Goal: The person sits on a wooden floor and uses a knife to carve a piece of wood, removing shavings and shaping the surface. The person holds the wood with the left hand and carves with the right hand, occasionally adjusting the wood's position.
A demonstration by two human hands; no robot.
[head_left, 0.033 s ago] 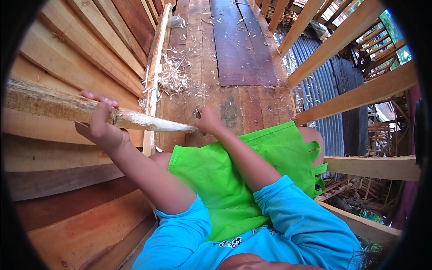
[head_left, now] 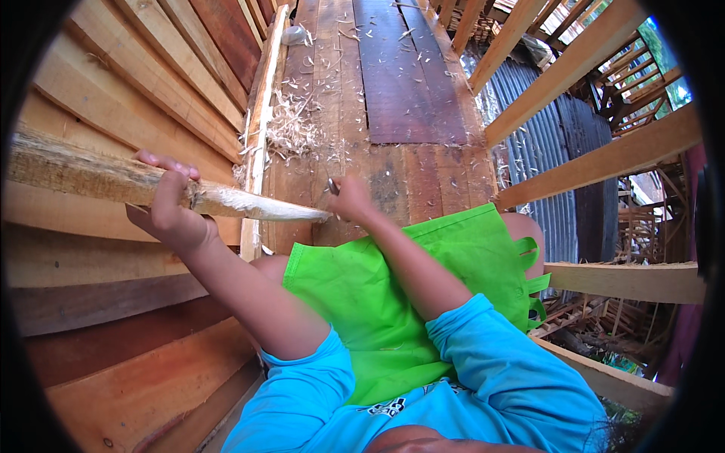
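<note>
My left hand (head_left: pixel 175 204) is closed around a long wooden pole (head_left: pixel 83 167) that runs in from the left edge. Its right part is pared pale and tapers to a point just short of my right hand. My right hand (head_left: pixel 352 200) is a fist around a slim dark tool, whose end (head_left: pixel 332 186) pokes out on the fist's left side; the rest is mostly hidden, so its kind cannot be made out. A flat brown wooden piece (head_left: pixel 138 219) shows beside my left wrist. A bright green cloth (head_left: pixel 355 302) with strap loops covers my lap.
Wood shavings (head_left: pixel 291 132) lie heaped along a pale beam (head_left: pixel 258 106) on the plank floor (head_left: pixel 321 83). Overlapping boards (head_left: pixel 128 90) form the left wall. On the right are slanted wooden rails (head_left: pixel 596 162), with corrugated metal sheets (head_left: pixel 536 170) beyond. A clear container (head_left: pixel 294 35) stands far off.
My right fist has shifted very slightly at the pole's tip. My left hand and the pole stay in place.
</note>
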